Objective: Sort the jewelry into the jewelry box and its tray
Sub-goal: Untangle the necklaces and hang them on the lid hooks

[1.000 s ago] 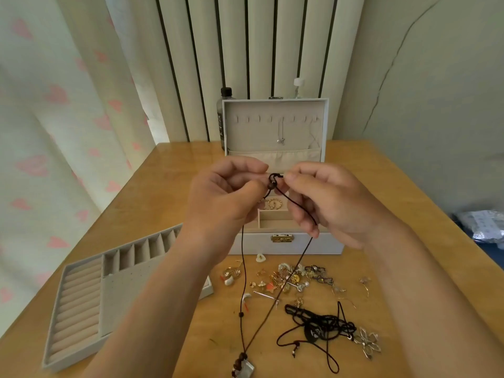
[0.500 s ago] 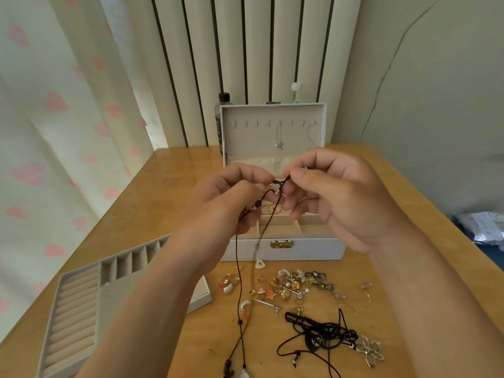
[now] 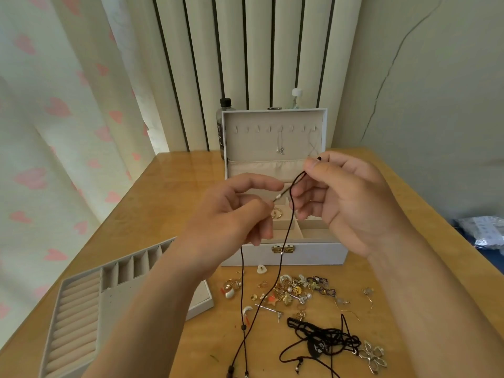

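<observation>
The left fingers (image 3: pixel 257 184) are pressed together on one end of the dark cord necklace (image 3: pixel 291 211), index and thumb pinching just behind a small silver fitting (image 3: pixel 278 198). The right fingers (image 3: pixel 316 170) clamp the other end a little higher and to the right, with a tiny black bead (image 3: pixel 318 158) showing above the thumb. A second ago both ends met at a single dark knot between the two hands. Now they are drawn apart, so the fastening appears to have come undone.

From the left hand (image 3: pixel 231 214) and the right hand (image 3: pixel 346 203) the two strands fall down the middle of the frame and run out at the bottom edge, where its beads (image 3: pixel 231 370) just show.

Directly behind the hands the jewelry box (image 3: pixel 313 253) stands open. Its raised lid (image 3: pixel 245 148) carries a row of hooks, with a moon pendant (image 3: pixel 281 151) hanging from one and a fine chain (image 3: pixel 313 145) further right. With the cord open, it looks ready to be hung on a free hook, though it could equally be laid in a compartment.

The tray (image 3: pixel 81 309) lies at lower left on the table (image 3: pixel 169 192). In front of the box sits a scatter of small earrings and charms (image 3: pixel 294 290), and at lower right a black cord tangle (image 3: pixel 321 342) with a silver flower (image 3: pixel 373 356). Much remains unsorted.
</observation>
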